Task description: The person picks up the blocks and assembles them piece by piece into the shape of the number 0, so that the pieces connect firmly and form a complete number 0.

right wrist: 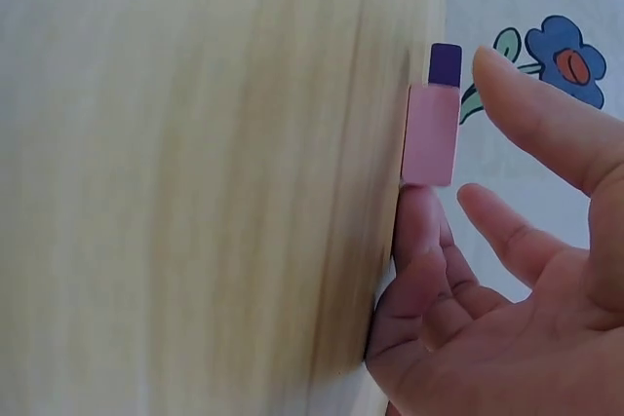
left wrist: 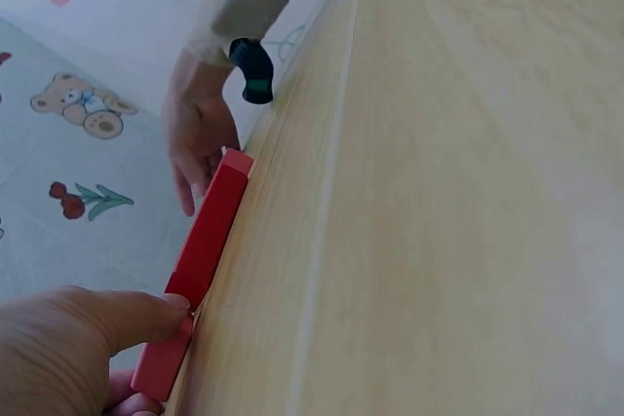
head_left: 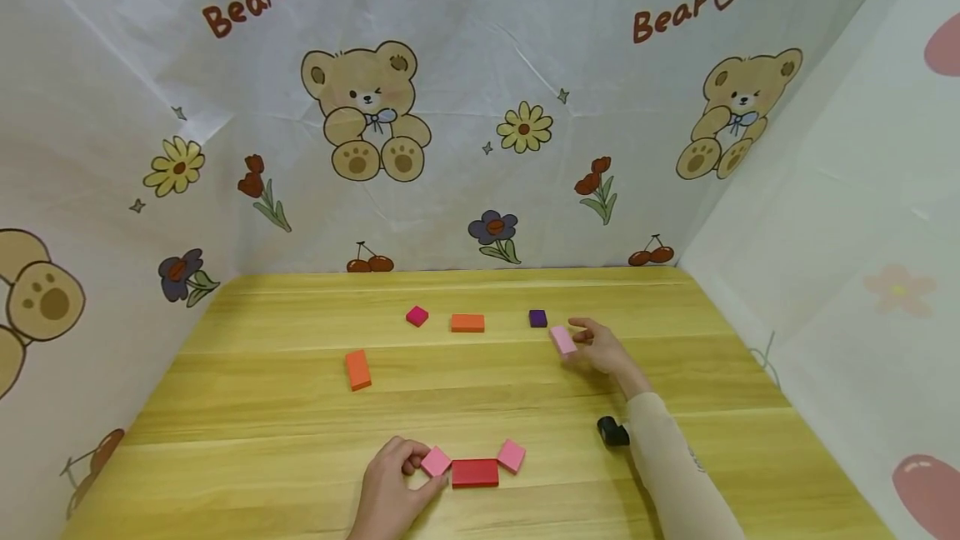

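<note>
My left hand point(head_left: 396, 480) pinches a pink square block point(head_left: 437, 462) between thumb and fingers, at the left end of a red rectangular block point(head_left: 475, 473). Against that red block's other end leans a second pink square block point(head_left: 512, 456), turned at an angle. Farther off, my right hand point(head_left: 600, 350) is beside a pale pink rectangular block point(head_left: 563, 341), its fingers spread around the right side. In the right wrist view a fingertip is right at the near end of the pale pink block point(right wrist: 430, 135), with the small purple block point(right wrist: 445, 64) just beyond.
Across the back of the wooden table point(head_left: 262, 432) lie a magenta block point(head_left: 417, 317) and an orange block point(head_left: 467, 323). Another orange block point(head_left: 358, 370) is farther left. A black device point(head_left: 612, 432) sits at the right wrist. Bear-print cloth point(head_left: 450, 215) walls the back.
</note>
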`<state>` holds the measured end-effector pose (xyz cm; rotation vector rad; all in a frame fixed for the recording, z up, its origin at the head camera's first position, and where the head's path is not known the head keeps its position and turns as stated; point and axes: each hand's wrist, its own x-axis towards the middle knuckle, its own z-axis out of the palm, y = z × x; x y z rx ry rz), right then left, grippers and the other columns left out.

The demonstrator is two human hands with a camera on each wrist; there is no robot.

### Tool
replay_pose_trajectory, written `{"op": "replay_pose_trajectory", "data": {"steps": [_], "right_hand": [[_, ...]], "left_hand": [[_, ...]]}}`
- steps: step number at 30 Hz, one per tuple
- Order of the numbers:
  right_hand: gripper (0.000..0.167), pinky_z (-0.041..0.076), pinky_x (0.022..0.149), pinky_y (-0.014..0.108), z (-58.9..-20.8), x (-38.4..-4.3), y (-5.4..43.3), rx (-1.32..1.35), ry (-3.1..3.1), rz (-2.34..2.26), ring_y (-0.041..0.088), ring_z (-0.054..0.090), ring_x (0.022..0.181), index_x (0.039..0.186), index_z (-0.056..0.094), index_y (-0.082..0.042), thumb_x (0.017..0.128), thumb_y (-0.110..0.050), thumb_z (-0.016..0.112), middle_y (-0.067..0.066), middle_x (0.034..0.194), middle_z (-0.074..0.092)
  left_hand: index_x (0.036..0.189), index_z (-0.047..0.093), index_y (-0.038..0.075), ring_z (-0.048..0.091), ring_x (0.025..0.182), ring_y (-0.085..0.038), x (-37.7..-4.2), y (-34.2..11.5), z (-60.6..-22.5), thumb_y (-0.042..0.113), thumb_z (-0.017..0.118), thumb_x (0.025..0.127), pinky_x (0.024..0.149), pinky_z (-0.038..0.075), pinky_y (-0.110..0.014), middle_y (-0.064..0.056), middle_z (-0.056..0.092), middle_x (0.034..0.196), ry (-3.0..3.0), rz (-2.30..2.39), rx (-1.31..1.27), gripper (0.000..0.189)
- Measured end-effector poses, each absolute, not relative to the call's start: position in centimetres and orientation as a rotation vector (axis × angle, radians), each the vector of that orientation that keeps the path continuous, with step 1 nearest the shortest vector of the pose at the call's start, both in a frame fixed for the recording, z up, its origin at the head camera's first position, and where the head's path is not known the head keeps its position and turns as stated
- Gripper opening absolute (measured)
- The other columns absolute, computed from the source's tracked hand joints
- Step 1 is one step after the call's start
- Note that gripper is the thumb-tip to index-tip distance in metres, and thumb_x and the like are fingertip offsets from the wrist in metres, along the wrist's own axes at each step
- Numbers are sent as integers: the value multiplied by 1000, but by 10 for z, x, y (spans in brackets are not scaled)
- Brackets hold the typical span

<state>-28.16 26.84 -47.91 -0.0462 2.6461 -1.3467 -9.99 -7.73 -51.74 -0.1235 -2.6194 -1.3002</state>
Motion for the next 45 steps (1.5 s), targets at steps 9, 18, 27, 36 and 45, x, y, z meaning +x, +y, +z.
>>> {"op": "replay_pose_trajectory", "data": {"steps": [9, 18, 27, 36, 45], "right_hand": [[77, 46, 80, 29, -476, -282, 267, -131, 2637, -1339, 31, 53, 101, 143, 41, 7, 75, 3, 77, 25, 115, 56], [71, 45, 74, 23, -478, -285, 266, -150, 2621, -1360, 32, 54, 99, 139, 45, 10, 74, 6, 74, 27, 114, 58], [65, 44, 72, 25, -480, -286, 266, -96, 2641, -1319, 27, 54, 92, 137, 49, 6, 77, 5, 74, 22, 109, 60], [63, 43, 69, 25, -481, -287, 267, -83, 2652, -1302, 26, 51, 89, 136, 51, 4, 78, 2, 75, 19, 105, 59], [62, 50, 75, 28, -484, -284, 269, -111, 2670, -1311, 25, 58, 91, 135, 51, 5, 78, 0, 78, 23, 111, 60]], "left_hand": [[83, 68, 19, 44, 70, 0, -100, -77, -517, 24, 91, 64, 65, 44, -18, 12, 50, 75, -2607, -1313, -113, 30], [83, 68, 20, 44, 70, 0, -101, -79, -517, 26, 91, 65, 65, 44, -18, 11, 51, 76, -2619, -1319, -109, 30], [83, 68, 20, 44, 70, 1, -101, -79, -519, 24, 91, 65, 65, 44, -18, 11, 50, 76, -2615, -1317, -122, 30], [83, 68, 20, 44, 70, 0, -101, -78, -518, 24, 91, 64, 65, 43, -18, 12, 50, 76, -2611, -1308, -129, 30], [83, 68, 20, 44, 70, 1, -100, -77, -519, 24, 91, 64, 65, 43, -18, 13, 50, 76, -2612, -1314, -131, 30]]}}
